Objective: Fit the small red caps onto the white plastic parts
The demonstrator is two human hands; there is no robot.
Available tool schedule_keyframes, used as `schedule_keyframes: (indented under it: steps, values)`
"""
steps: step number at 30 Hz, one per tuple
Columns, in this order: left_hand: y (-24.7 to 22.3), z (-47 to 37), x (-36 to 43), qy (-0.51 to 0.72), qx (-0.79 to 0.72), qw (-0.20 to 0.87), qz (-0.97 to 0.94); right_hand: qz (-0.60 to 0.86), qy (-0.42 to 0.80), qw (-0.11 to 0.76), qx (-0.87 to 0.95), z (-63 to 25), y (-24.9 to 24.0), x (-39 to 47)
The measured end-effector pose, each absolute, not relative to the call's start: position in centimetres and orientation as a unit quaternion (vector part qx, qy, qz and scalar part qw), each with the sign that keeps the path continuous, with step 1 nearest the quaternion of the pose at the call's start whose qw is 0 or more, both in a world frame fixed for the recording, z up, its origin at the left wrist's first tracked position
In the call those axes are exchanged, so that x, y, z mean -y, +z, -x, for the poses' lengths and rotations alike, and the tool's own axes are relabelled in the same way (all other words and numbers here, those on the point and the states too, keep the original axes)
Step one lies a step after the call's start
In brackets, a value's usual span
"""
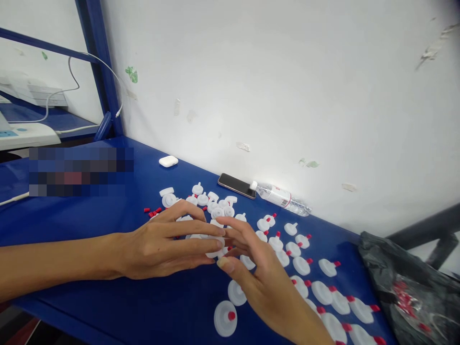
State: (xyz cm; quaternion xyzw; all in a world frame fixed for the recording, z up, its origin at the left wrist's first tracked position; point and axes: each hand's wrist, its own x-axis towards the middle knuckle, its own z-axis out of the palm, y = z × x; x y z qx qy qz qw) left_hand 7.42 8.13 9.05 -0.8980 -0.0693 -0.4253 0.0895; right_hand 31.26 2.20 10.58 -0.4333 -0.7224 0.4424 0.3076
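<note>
A: Nearest stuff first, pls?

B: One capped disc (223, 328), white w/ red tip, lying nr front of bench (161, 311). Just behind, a second disc (236, 293), partly hidden by right hand (268, 282).

A: Off to the rt?

B: Loose rows of red-tipped discs (321, 292), mostly flat. Beside those, at rt end, dark plastic bag (377, 263) w/ clear packet (409, 299) of red bits; on top or inside, can't tell.

A: And hands?

B: Together, approx. mid-bench, fingertips meeting. Left hand (143, 251) closed on white disc (214, 248), mostly hidden btwn fingers. Right fingers bent in from opp. side; can't tell if gripping anything. Also a red bit (230, 248) right by tips; attached or not, can't tell.

A: Past hands?

B: Small group of loose red caps (153, 213) to the left, then cluster of white discs w/ bare stems (217, 212), some overlapping.

A: Farther back?

B: By the wall (251, 86): phone (233, 184) lying flat, dark screen up; clear bottle (280, 195) on its side, cap end at phone's rt end; white case (168, 161) farther left. Also blue post (102, 67) at far left, w/ white cable (115, 79) hanging nr.
</note>
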Motion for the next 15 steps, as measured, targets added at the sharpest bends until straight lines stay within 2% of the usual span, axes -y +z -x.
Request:
schedule_keyframes:
  steps: [4, 15]
  values:
    - [9.1, -7.5, -8.1, -0.421, 0.066, 0.099, 0.899, 0.435, 0.452, 0.280, 0.726, -31.1, 10.2, -1.9]
    - [9.3, -7.3, -8.1, -0.412, 0.023, 0.118, 0.903, 0.381, 0.546, 0.324, 0.672, -29.6, 10.2, -1.5]
